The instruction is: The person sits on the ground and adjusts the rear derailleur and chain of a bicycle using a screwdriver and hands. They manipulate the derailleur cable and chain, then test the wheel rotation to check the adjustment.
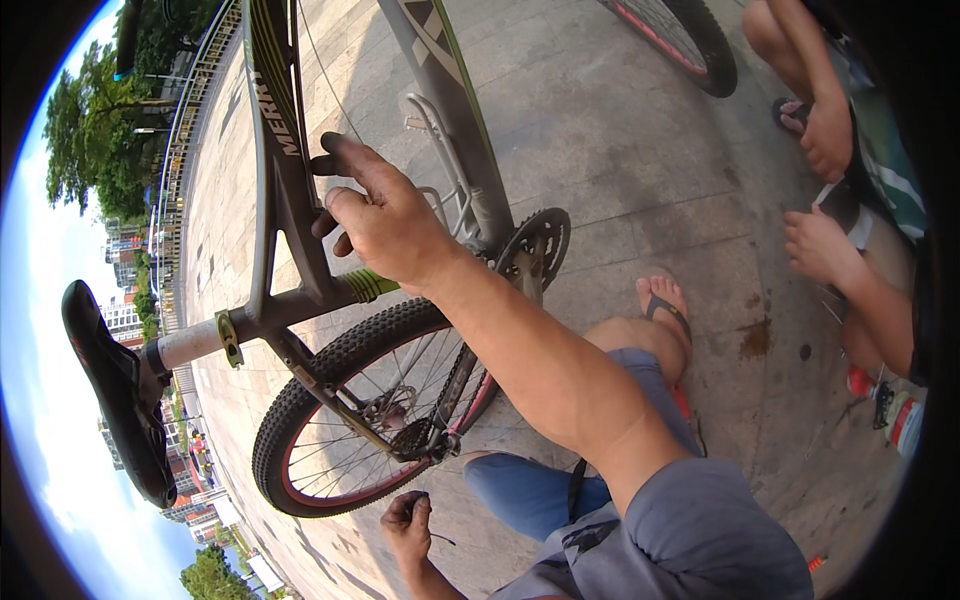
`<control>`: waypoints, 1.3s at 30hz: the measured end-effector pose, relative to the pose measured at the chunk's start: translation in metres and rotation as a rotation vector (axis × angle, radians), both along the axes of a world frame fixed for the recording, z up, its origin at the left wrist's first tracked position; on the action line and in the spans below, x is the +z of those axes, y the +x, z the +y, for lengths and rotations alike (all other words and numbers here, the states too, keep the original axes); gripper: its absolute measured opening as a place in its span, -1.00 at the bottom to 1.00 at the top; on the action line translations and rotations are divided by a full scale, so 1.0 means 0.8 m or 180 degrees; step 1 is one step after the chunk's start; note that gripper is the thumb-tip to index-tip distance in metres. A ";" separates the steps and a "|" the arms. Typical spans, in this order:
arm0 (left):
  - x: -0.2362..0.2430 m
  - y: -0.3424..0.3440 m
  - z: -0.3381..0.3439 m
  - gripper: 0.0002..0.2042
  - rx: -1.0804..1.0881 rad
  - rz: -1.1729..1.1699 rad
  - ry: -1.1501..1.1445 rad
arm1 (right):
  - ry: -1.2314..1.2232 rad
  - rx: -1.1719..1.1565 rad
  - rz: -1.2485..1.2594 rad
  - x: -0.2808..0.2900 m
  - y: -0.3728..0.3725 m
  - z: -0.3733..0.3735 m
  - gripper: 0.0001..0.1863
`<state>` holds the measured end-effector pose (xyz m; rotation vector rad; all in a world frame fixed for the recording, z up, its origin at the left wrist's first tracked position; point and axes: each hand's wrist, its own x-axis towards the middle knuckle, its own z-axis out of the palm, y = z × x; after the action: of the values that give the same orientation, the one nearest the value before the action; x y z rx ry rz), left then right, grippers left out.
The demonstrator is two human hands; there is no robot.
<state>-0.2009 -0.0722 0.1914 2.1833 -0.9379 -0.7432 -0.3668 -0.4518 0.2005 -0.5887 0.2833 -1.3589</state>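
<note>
A grey and green bicycle frame [285,215] fills the upper left of the head view. My right hand [385,215] reaches across it, its fingers apart, bent and darkened at the tips; contact with the frame is unclear. A thin cable [330,85] runs down toward this hand. Below, my left hand [405,525] is closed in a pinch on a small black piece with a thin dark strand hanging from it. Above that hand is the rear wheel [275,455], with its chain and sprockets [415,437]. The crankset [540,245] sits right of my right wrist.
A black saddle [105,400] juts out at the left. Another person's hands [825,245] hold a black and white object at the right. Another wheel [710,50] stands at the top right. My sandalled foot [662,298] rests on the paving [640,170]. A railing [180,130] runs along the left.
</note>
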 end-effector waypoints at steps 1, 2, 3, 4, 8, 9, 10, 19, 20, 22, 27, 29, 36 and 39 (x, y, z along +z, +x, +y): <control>0.000 0.001 -0.003 -0.88 -0.0035 -0.0015 -0.0021 | 0.0083 0.0195 -0.0113 -0.002 0.000 0.000 -0.46; 0.000 0.001 -0.005 -0.87 -0.0055 -0.0047 -0.0001 | 0.0122 0.0168 -0.0157 -0.003 -0.001 -0.001 -0.47; 0.000 0.002 -0.008 -0.89 -0.0133 -0.0057 0.0031 | 0.0154 0.0146 -0.0198 -0.003 -0.002 -0.001 -0.48; 0.001 0.003 -0.012 -0.89 -0.0230 -0.0126 0.0012 | 0.0116 0.0098 -0.0286 -0.003 -0.004 0.000 -0.49; 0.007 0.007 -0.022 -0.90 -0.0430 -0.0378 -0.0019 | 0.0236 -0.0829 0.0782 0.006 -0.006 0.021 -0.77; 0.008 0.008 -0.025 -0.91 -0.0555 -0.0379 -0.0101 | -0.0284 -0.0841 0.1230 0.004 -0.009 0.037 -0.83; 0.009 0.010 -0.028 -0.92 -0.0708 -0.0422 -0.0207 | -0.0505 -0.0481 0.1283 0.006 -0.004 0.056 -0.84; 0.013 0.025 -0.033 -0.93 -0.0565 -0.0531 -0.0744 | -0.3313 0.2893 0.3162 -0.028 0.042 0.206 -0.67; 0.013 0.028 -0.031 -0.94 -0.0603 -0.0576 -0.0753 | -0.3250 0.2791 0.3112 -0.030 0.046 0.213 -0.68; 0.010 0.029 -0.026 -0.93 -0.0611 -0.0337 -0.0979 | -0.3053 0.2545 0.2987 -0.033 0.051 0.223 -0.71; 0.002 0.024 -0.024 -0.83 0.0002 0.0501 -0.1196 | -0.2611 0.2188 0.3059 -0.031 0.049 0.223 -0.77; 0.006 0.020 -0.030 -0.69 0.0076 0.0730 -0.1384 | -0.2453 0.2224 0.3042 -0.028 0.042 0.209 -0.78; 0.025 -0.021 -0.114 -0.61 -0.0832 0.0148 -0.1358 | -0.1395 0.1992 0.2660 -0.004 0.014 0.157 -0.86; 0.026 -0.050 -0.168 -0.56 -0.1120 -0.0903 -0.1668 | -0.1188 0.2165 0.2431 -0.003 0.011 0.151 -0.85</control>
<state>-0.2412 -0.2063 0.2123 1.7002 -1.4968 -0.2865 -0.3577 -0.3310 0.1979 -1.3740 0.3941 -0.4795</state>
